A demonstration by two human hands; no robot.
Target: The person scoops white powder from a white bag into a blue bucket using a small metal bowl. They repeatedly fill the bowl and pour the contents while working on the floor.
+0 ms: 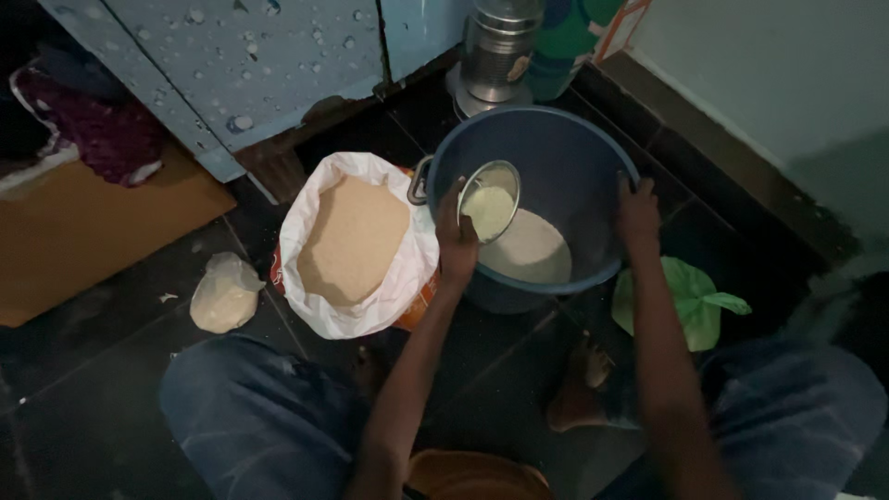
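My left hand (456,243) grips a small round steel cup (490,200), tilted over the blue plastic bucket (593,153). The cup is full of pale grain, and a pale heap of grain (532,250) lies at the bucket's bottom. My right hand (637,215) clasps the bucket's right rim. Just left of the bucket stands an open white sack (389,287) filled with tan grain (352,239). I squat on the dark tiled floor, knees in blue jeans at the bottom of view.
A small tied pale plastic bag (223,293) lies left of the sack. A green plastic bag (690,298) sits right of the bucket. A steel canister (495,51) stands behind it by a blue cabinet door (250,65). A brown board (83,231) lies left.
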